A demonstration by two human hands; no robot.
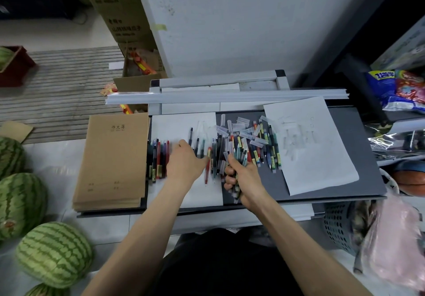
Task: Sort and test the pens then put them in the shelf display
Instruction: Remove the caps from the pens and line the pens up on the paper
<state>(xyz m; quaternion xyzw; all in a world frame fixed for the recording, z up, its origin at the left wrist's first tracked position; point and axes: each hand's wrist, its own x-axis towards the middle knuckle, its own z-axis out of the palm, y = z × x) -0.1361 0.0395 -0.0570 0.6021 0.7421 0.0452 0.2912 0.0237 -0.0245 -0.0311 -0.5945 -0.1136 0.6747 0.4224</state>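
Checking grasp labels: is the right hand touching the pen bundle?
Touching. The head view shows the right hand curled round the pen bundle, with pens sticking out both ends of the fist.

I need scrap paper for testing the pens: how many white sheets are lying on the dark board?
2. The left sheet lies under the left hand and loose pens; the right sheet lies tilted beside the pen pile. More could be stacked beneath.

Two white sheets [181,125] lie on the bench [358,157], one near its left edge and one near its right. One stack of brown notebooks [112,157] sits at the left edge. I count five watermelons [55,254]. The pens [273,150] and clear caps [243,121] heaped mid-bench are too tangled to count.
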